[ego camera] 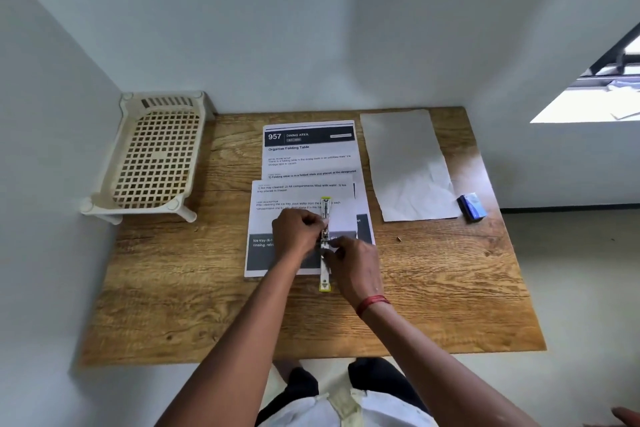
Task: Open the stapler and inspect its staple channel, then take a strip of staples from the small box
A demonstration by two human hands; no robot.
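Fingers (313, 220) of both hands on slim, opened metal stapler (325, 243) over printed sheets (304, 215).

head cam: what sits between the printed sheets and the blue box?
A blank white sheet lies between the printed sheets and the blue box on the wooden table; its near right corner reaches the box. Head view.

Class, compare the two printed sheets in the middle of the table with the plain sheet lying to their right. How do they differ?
The printed sheets carry text and dark bands; the plain sheet shows none. The printed sheets overlap, with an opened stapler on the nearer one, worked by the left hand and right hand; the plain sheet lies alone, creased, beside a small blue box. All lie flat on the wooden table.
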